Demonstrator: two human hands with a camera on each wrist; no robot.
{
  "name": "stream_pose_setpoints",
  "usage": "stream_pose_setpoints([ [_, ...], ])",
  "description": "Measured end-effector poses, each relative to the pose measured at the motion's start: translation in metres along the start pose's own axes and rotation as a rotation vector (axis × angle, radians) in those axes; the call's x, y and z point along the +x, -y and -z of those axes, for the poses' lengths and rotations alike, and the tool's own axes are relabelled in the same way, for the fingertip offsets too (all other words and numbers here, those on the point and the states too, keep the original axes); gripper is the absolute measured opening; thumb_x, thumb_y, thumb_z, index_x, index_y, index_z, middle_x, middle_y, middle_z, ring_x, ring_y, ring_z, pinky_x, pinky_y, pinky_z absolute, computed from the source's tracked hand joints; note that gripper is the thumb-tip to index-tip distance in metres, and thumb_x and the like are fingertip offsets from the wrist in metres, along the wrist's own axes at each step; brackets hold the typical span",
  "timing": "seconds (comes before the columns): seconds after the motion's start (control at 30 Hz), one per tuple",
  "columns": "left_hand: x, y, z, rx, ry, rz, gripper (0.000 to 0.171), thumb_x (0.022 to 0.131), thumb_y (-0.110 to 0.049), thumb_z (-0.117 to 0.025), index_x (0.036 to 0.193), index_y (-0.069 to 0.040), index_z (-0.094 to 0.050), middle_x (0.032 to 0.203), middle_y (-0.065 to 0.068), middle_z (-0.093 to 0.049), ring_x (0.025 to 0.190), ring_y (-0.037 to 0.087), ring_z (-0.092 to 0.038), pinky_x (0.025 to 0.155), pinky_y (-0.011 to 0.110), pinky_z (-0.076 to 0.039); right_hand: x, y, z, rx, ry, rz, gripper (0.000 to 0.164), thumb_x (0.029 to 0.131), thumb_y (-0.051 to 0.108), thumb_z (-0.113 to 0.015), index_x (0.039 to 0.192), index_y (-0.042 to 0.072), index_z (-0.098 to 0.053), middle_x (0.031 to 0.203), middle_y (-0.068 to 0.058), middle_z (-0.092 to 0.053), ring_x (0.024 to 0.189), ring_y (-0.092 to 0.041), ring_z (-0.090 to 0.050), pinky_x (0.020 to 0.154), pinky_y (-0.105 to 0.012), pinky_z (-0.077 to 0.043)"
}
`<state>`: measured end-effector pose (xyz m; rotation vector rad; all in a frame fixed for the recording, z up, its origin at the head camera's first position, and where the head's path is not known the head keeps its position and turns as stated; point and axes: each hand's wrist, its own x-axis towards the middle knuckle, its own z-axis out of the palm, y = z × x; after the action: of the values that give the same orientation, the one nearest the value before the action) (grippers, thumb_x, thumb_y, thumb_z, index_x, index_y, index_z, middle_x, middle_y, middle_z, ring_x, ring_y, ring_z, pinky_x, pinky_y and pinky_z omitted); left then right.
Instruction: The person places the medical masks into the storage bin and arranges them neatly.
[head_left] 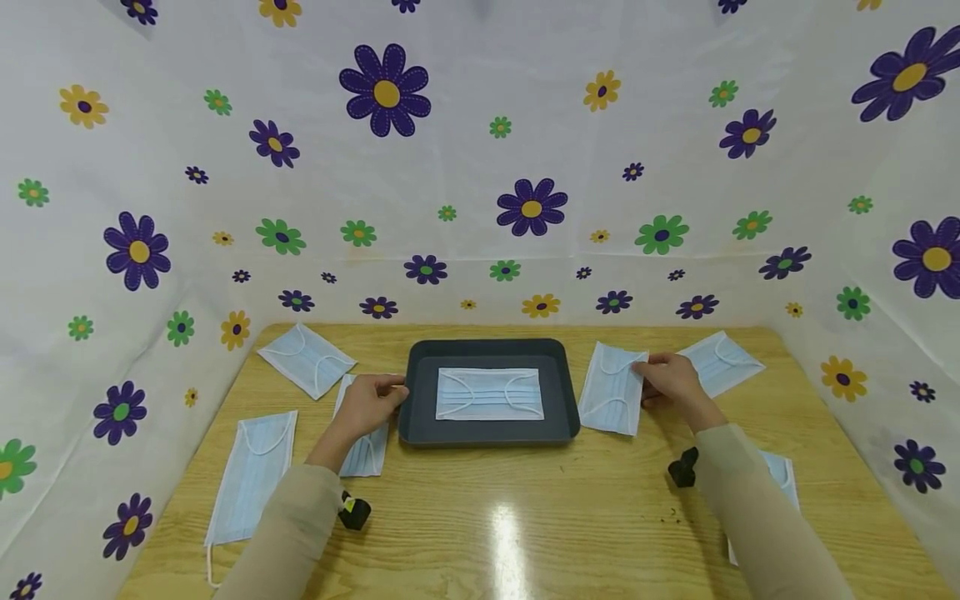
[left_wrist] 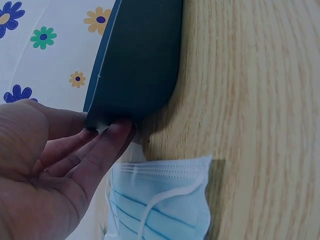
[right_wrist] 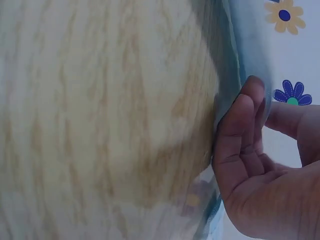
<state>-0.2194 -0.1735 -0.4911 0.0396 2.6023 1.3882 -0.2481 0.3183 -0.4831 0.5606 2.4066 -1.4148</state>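
In the head view a dark grey tray [head_left: 487,435] lies on the wooden table, with one light blue face mask [head_left: 489,394] flat inside it, its white ear loops on top. My left hand [head_left: 371,406] holds the tray's left end, thumb at the rim [left_wrist: 95,95] and fingers against the outer wall. Just below that hand lies another mask [left_wrist: 160,200], partly covered by it in the head view. Right of the tray, my right hand [head_left: 671,379] pinches the right edge of a mask [head_left: 613,392] between thumb and fingers; this mask is tilted, its held edge raised.
More masks lie at the back left [head_left: 307,360], the front left [head_left: 255,475] and the back right [head_left: 720,364]. My right sleeve [head_left: 757,500] partly hides one more mask [head_left: 783,477]. A white flowered cloth [head_left: 465,167] surrounds the table [head_left: 555,517] at the back and sides.
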Motion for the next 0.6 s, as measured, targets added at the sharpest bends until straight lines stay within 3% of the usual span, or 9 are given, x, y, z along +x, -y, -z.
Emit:
stream_pose_setpoints([
  [0.13, 0.000, 0.001, -0.001, 0.002, 0.004, -0.002, 0.039, 0.107, -0.014, -0.062, 0.141, 0.004, -0.064, 0.123, 0.028, -0.074, 0.088, 0.023, -0.077, 0.072, 0.032, -0.061, 0.002, -0.003, 0.001, 0.046, 0.011, 0.009, 0.061, 0.106, 0.021, -0.057, 0.154, -0.012, -0.037, 0.085, -0.003, -0.071, 0.067, -0.009, -0.067, 0.064, -0.028, -0.062],
  [0.37, 0.000, 0.001, 0.001, 0.022, 0.000, -0.005, 0.039, 0.106, -0.016, -0.063, 0.141, 0.003, -0.065, 0.123, 0.028, -0.074, 0.085, 0.021, -0.076, 0.071, 0.030, -0.059, -0.001, -0.003, 0.007, 0.067, 0.106, 0.067, 0.058, 0.110, 0.017, -0.051, 0.157, -0.012, -0.033, 0.126, -0.025, -0.065, 0.081, -0.009, -0.070, 0.073, -0.029, -0.064],
  [0.43, 0.000, 0.000, 0.001, 0.029, 0.000, -0.014, 0.040, 0.106, -0.015, -0.062, 0.141, 0.004, -0.064, 0.124, 0.029, -0.073, 0.088, 0.022, -0.077, 0.071, 0.030, -0.059, -0.002, -0.003, 0.009, 0.110, 0.147, 0.073, 0.062, 0.110, 0.014, -0.051, 0.160, -0.012, -0.027, 0.123, -0.021, -0.067, 0.083, -0.008, -0.070, 0.075, -0.028, -0.064],
  [0.6, -0.001, -0.002, 0.002, 0.043, 0.000, -0.019, 0.039, 0.106, -0.015, -0.062, 0.141, 0.005, -0.064, 0.125, 0.030, -0.072, 0.090, 0.024, -0.078, 0.070, 0.030, -0.059, -0.004, -0.006, 0.015, 0.256, 0.219, 0.079, 0.068, 0.110, 0.009, -0.051, 0.164, -0.011, -0.016, 0.098, 0.003, -0.072, 0.081, -0.004, -0.072, 0.076, -0.026, -0.063],
])
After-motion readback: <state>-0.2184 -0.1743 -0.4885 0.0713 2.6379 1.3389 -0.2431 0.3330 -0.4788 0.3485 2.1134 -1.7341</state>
